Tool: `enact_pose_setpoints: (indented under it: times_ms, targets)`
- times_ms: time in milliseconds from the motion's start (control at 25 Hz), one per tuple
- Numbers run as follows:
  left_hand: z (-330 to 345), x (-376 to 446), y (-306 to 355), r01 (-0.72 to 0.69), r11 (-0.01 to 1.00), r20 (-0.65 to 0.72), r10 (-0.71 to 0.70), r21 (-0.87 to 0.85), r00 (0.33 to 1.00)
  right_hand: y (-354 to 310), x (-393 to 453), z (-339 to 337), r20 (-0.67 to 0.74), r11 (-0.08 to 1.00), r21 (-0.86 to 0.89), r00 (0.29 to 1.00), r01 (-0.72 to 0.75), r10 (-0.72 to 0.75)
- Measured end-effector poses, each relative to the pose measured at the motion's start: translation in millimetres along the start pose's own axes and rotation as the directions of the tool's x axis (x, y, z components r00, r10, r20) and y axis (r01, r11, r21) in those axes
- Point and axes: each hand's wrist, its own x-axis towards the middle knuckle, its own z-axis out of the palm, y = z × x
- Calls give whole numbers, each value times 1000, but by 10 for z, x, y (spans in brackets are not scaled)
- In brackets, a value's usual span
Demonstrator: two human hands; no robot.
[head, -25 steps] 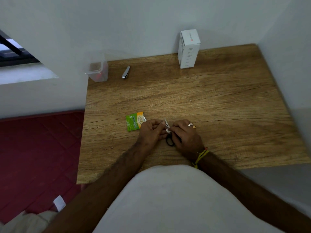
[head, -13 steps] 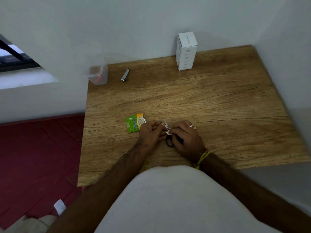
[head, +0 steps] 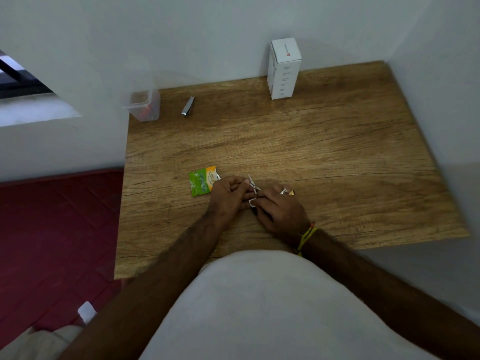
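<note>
Head view shows, near the wooden table's [head: 324, 152] front edge beside a green sachet [head: 203, 182], the left hand [head: 228, 196] pinching a small white scrap [head: 251, 203] while the right hand [head: 281, 211] grips small scissors [head: 253, 185], whose blades sit so close to the fingertips that a slip could nick them.

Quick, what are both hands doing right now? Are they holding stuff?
Left hand: closed, pinches a small white scrap.
Right hand: closed, grips small black-handled metal scissors.
</note>
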Motion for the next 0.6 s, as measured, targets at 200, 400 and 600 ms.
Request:
enact_pose_setpoints:
  times_ms: [200, 400, 600]
  targets:
    - [-7, 15, -7, -10, 1000, -16, 10, 18, 1000, -18, 2, -11, -9, 997, -74, 1000, 12, -12]
    - [-6, 19, -37, -24, 999, -13, 24, 24, 1000, -62, -17, -26, -25, 989, -133, 998, 59, -63]
    - [7, 37, -59, -15, 999, -21, 16, 33, 1000, -59, -33, -15, -35, 991, -122, 997, 59, -63]
